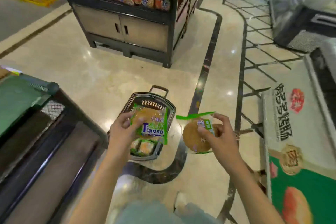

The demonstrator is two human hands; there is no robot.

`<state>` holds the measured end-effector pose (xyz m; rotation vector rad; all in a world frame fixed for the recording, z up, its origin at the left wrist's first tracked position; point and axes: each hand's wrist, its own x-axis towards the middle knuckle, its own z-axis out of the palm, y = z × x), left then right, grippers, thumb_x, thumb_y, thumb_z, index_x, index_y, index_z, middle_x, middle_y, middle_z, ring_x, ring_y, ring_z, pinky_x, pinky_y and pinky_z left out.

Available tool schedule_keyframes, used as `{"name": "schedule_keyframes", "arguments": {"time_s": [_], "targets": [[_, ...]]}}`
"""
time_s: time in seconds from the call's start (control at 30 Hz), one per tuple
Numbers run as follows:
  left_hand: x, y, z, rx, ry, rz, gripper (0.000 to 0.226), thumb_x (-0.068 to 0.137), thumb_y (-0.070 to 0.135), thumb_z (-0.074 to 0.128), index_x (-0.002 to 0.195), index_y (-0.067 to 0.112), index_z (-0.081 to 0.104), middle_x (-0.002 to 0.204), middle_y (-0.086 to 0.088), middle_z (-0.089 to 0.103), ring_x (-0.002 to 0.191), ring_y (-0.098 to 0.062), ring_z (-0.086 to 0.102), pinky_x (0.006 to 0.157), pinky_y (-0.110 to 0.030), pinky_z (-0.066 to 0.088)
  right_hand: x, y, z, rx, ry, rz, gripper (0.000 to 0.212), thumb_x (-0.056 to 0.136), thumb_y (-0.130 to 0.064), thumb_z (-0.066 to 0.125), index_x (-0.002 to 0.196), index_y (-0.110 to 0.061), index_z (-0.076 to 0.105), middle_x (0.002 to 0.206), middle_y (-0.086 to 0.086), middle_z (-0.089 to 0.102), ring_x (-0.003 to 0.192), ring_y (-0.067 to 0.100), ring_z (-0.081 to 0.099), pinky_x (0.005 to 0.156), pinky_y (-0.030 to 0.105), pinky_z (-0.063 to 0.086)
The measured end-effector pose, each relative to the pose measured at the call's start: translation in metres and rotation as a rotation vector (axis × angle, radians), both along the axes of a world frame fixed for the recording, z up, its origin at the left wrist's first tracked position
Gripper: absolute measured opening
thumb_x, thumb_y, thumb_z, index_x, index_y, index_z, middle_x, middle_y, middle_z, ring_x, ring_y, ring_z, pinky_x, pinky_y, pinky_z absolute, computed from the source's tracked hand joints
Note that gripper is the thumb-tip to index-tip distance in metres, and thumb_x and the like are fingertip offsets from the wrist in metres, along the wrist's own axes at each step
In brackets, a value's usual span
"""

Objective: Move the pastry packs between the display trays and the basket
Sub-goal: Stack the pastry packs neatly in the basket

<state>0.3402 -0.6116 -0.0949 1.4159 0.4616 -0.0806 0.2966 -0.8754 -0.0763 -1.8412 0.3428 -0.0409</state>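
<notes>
While each hand is pinching a pastry pack, left hand (122, 129) over the basket (170, 112), right hand (218, 132) beside it, that loose fingertip grip is risking a drop onto the floor (91, 71).

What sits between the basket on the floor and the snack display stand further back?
Nothing: in the head view, only bare glossy floor lies between the basket and the snack display stand.

Both hands (left (122, 129), right (217, 133)) reach forward, fingers curled, gripping.
</notes>
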Motion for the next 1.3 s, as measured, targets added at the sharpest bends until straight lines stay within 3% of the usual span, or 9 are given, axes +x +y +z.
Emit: {"name": "schedule_keyframes", "arguments": {"time_s": [0.1, 0.23, 0.37, 0.6, 0.7, 0.8, 0.93, 1.13, 1.3], "targets": [[0.005, -0.033, -0.022, -0.004, 0.061, 0.093, 0.041, 0.085, 0.018, 0.079, 0.120, 0.006, 0.060, 0.104, -0.015, 0.075, 0.089, -0.034, 0.074, 0.078, -0.054, 0.061, 0.018, -0.026, -0.024, 0.016, 0.088, 0.063, 0.037, 0.087, -0.032, 0.078, 0.111, -0.044, 0.053, 0.096, -0.005, 0.069, 0.082, 0.004, 0.065, 0.063, 0.019, 0.051], [0.016, -0.045, -0.042, -0.010, 0.053, 0.343, 0.029, 0.087, 0.010, 0.076, 0.112, 0.008, 0.062, 0.099, -0.011, 0.076, 0.082, -0.022, 0.074, 0.068, -0.036, 0.059, 0.071, -0.027, -0.047, 0.070, 0.147, 0.157, 0.036, 0.087, -0.033, 0.077, 0.112, -0.042, 0.052, 0.093, -0.003, 0.071, 0.086, 0.017, 0.069, 0.070, 0.032, 0.055], [0.034, -0.032, -0.064, -0.034, 0.075, 0.582, 0.033, 0.081, 0.017, 0.080, 0.109, 0.009, 0.063, 0.101, -0.012, 0.076, 0.091, -0.029, 0.072, 0.080, -0.044, 0.058, 0.138, 0.001, -0.074, 0.072, 0.201, 0.317, 0.046, 0.087, -0.038, 0.078, 0.120, -0.044, 0.047, 0.103, 0.003, 0.069, 0.095, 0.023, 0.069, 0.077, 0.042, 0.060], [0.099, -0.012, -0.140, -0.172, 0.218, 0.934, 0.023, 0.087, 0.005, 0.075, 0.100, 0.019, 0.062, 0.088, 0.005, 0.076, 0.079, -0.009, 0.071, 0.070, -0.028, 0.055, 0.255, 0.051, -0.126, -0.066, 0.282, 0.607, 0.064, 0.088, -0.033, 0.076, 0.134, -0.048, 0.034, 0.112, 0.004, 0.068, 0.097, 0.020, 0.070, 0.077, 0.042, 0.062], [0.129, -0.005, -0.183, -0.219, 0.292, 1.072, 0.029, 0.086, 0.001, 0.075, 0.108, 0.011, 0.058, 0.097, -0.008, 0.071, 0.079, -0.012, 0.070, 0.073, -0.027, 0.056, 0.293, 0.067, -0.165, -0.164, 0.336, 0.684, 0.060, 0.088, -0.032, 0.076, 0.131, -0.045, 0.035, 0.106, 0.010, 0.066, 0.091, 0.025, 0.068, 0.074, 0.041, 0.060], [0.153, -0.001, -0.237, -0.239, 0.361, 1.159, 0.029, 0.084, 0.003, 0.078, 0.103, 0.014, 0.059, 0.090, -0.004, 0.073, 0.083, -0.018, 0.068, 0.082, -0.039, 0.054, 0.320, 0.078, -0.222, -0.262, 0.413, 0.739, 0.050, 0.089, -0.030, 0.076, 0.124, -0.037, 0.040, 0.105, 0.014, 0.065, 0.088, 0.030, 0.066, 0.074, 0.046, 0.057], [0.179, 0.005, -0.324, -0.281, 0.420, 1.136, 0.026, 0.088, 0.006, 0.075, 0.109, 0.008, 0.060, 0.091, -0.004, 0.075, 0.075, -0.009, 0.070, 0.061, -0.029, 0.055, 0.348, 0.093, -0.323, -0.327, 0.529, 0.787, 0.045, 0.085, -0.026, 0.080, 0.114, -0.020, 0.046, 0.094, 0.008, 0.064, 0.082, 0.022, 0.063, 0.075, 0.044, 0.052], [0.205, 0.024, -0.481, -0.264, 0.478, 1.209, 0.029, 0.089, 0.005, 0.074, 0.113, 0.005, 0.058, 0.086, -0.003, 0.077, 0.080, -0.020, 0.075, 0.061, -0.037, 0.061, 0.368, 0.108, -0.509, -0.364, 0.675, 0.835, 0.041, 0.085, -0.020, 0.080, 0.110, -0.017, 0.047, 0.086, -0.017, 0.056, 0.070, -0.012, 0.052, 0.060, 0.006, 0.038], [0.239, 0.037, -0.592, -0.241, 0.500, 1.134, 0.044, 0.088, 0.006, 0.075, 0.126, -0.003, 0.054, 0.089, -0.008, 0.075, 0.078, -0.019, 0.073, 0.071, -0.044, 0.063, 0.374, 0.115, -0.609, -0.408, 0.826, 0.878, 0.042, 0.082, -0.035, 0.082, 0.095, -0.026, 0.043, 0.080, -0.007, 0.060, 0.069, 0.012, 0.060, 0.064, 0.024, 0.047]]}}
